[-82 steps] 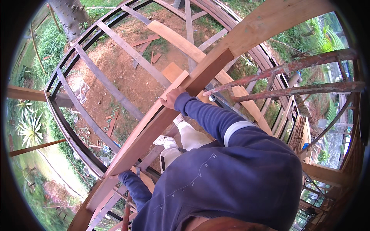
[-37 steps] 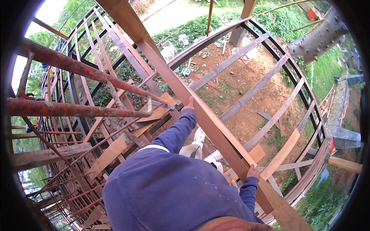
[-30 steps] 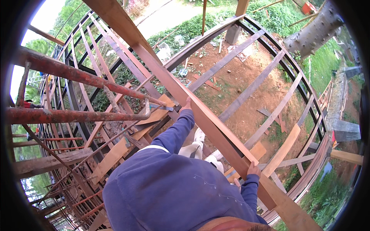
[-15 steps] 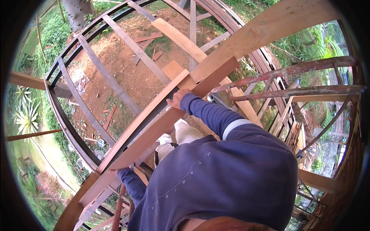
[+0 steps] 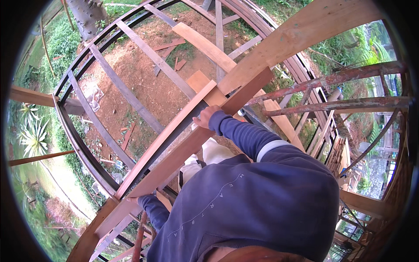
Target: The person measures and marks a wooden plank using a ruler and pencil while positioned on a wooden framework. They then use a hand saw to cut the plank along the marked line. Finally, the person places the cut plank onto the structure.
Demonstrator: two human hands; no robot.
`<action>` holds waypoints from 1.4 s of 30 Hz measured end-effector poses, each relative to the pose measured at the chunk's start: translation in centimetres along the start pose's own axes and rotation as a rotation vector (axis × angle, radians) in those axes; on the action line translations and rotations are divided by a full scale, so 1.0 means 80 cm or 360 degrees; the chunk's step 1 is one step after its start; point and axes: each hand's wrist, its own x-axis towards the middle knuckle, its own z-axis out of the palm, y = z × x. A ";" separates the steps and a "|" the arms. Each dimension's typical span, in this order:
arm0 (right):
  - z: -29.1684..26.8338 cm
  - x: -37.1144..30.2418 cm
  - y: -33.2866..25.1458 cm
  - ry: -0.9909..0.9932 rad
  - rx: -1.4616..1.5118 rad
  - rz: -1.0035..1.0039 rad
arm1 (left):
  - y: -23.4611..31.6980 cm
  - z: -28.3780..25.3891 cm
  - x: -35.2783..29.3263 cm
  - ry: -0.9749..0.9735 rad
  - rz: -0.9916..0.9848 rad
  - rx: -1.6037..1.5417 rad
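Observation:
A long reddish-brown wooden plank slants on edge across the middle, from lower left to upper right. My right hand is closed over its upper edge, right of its middle. Farther down the same plank, my left hand grips the underside near the lower left, its fingers mostly hidden. Just beyond the plank runs a dark metal beam, topped by a lighter wooden strip. A narrow gap shows between the plank's upper right part and a wide wooden beam.
Curved dark metal framing with grey wooden joists spans reddish bare soil with wood scraps. Rusty scaffold tubes reach in from the right. A tree trunk stands at the back left. Stacked boards lie at right.
The view has shifted slightly. The plank's upper right part has come a little away from the wide beam, widening the gap. Both hands stay on the plank.

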 end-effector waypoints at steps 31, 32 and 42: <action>0.075 0.030 0.074 0.0145 -0.0230 -0.0121 | -0.068 -0.046 -0.025 0.0479 -0.0071 0.0357; 0.066 0.029 0.078 0.0101 -0.0231 -0.0085 | -0.084 -0.049 -0.022 0.0541 -0.0083 0.0377; 0.069 0.047 0.081 0.0074 -0.0295 -0.0112 | -0.100 -0.040 0.004 0.0594 -0.0130 0.0622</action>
